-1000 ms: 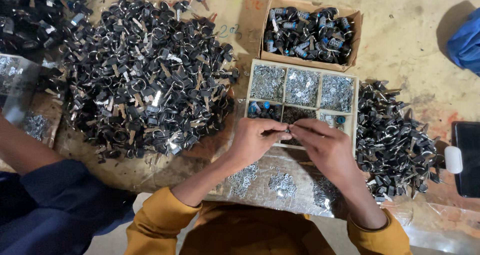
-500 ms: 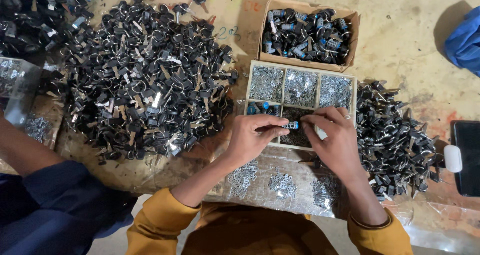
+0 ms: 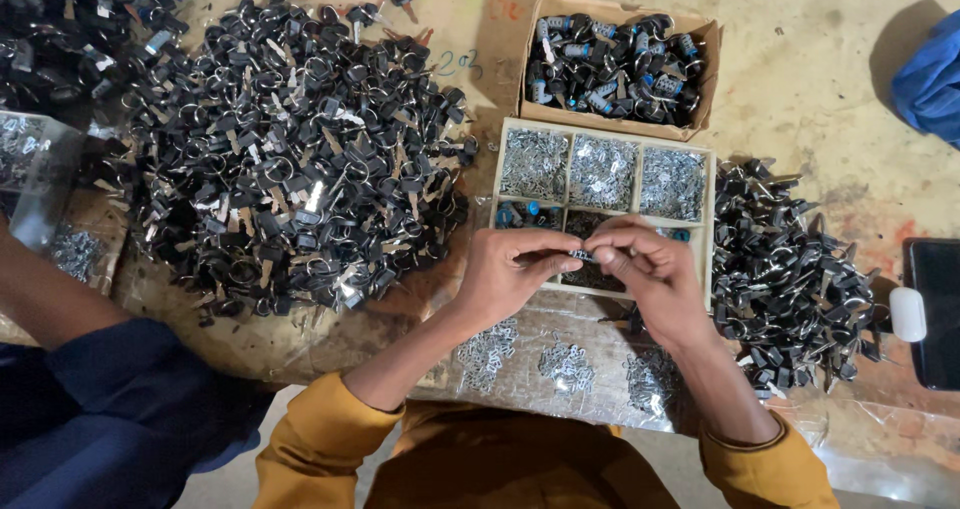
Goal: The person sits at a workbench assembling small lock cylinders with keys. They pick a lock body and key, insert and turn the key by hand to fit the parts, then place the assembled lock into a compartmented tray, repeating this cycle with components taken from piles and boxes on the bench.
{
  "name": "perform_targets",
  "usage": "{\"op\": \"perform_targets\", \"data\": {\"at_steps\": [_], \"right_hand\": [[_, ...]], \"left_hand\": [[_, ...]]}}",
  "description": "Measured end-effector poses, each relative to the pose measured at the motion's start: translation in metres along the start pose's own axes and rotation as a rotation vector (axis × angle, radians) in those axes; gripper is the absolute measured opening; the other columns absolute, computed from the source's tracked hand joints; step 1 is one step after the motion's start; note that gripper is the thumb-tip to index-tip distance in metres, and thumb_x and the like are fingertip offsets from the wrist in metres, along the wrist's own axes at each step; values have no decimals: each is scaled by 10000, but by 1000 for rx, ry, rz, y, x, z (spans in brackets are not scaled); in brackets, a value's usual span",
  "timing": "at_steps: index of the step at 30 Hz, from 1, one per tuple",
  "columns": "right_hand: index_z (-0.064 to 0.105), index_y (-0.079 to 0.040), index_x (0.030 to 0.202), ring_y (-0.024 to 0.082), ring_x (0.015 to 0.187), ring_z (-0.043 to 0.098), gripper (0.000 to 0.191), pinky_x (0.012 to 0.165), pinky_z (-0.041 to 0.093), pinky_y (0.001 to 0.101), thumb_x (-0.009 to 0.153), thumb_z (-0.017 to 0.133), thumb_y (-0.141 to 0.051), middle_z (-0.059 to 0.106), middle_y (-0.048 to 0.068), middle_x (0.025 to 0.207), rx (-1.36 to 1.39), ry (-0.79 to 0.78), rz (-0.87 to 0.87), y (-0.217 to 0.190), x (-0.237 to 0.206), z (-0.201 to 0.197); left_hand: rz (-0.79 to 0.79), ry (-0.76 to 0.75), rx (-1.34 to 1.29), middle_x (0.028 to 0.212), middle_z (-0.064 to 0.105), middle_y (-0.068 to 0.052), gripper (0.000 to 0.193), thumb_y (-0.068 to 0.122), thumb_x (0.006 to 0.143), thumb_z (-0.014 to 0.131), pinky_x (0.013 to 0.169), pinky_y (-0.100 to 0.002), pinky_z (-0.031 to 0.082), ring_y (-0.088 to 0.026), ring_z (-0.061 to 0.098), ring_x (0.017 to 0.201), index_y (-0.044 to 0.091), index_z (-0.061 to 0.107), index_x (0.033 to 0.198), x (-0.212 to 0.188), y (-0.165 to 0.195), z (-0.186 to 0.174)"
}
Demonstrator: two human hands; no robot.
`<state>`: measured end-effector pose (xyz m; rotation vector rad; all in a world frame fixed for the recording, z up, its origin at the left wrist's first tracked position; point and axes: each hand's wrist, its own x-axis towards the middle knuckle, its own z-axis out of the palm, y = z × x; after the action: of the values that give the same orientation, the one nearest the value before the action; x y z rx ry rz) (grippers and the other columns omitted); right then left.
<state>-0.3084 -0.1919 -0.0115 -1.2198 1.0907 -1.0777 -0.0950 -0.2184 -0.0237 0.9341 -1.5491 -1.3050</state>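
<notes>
- Nearest us, our mustard-yellow sleeves; just beyond them a clear plastic sheet (image 3: pixel 560 369) on the bench carries three small heaps of silver metal bits
- Our left hand (image 3: pixel 510 269) and right hand (image 3: pixel 645 269) meet fingertip to fingertip, both pinched shut on one small dark ridged cylinder part (image 3: pixel 577 255), held just above the front row of the shallow divided cardboard tray (image 3: pixel 712 231)
- Tray: back three compartments well filled with silver pieces, front ones hold dark and blue bits, partly hidden by our hands
- Right of the tray, a smaller heap of black key-like parts (image 3: pixel 790 279); left of it, a far larger pile of black keys on rings (image 3: pixel 290 179)
- Further back, a brown cardboard box (image 3: pixel 620 61) full of dark and blue cylinder parts
- We judge the work mid-run: one box is filled, the large pile is left
- Another person's dark-blue sleeve (image 3: pixel 110 409) at near left
</notes>
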Motion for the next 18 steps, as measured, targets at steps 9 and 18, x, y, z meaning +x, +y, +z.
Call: {"op": "perform_targets", "data": {"at_steps": [9,18], "right_hand": [[748,33,1130,139,1073,603,196,928,494,278,980,629,76,637,95,1153,89,-36,8,4,-1,7],[763,-55,1141,120,968,637,229,787,529,269,934,682,-1,663,35,1135,-301,63,-12,-14,0,3]], "left_hand": [[12,13,24,969,804,-101,151,10,854,827,783,-260,655,-138,787,882,-18,771,991,-4,-4,0],[49,28,65,995,800,-107,145,23,855,826,773,-247,671,-136,791,891,-5,773,988,-2,-9,1]]}}
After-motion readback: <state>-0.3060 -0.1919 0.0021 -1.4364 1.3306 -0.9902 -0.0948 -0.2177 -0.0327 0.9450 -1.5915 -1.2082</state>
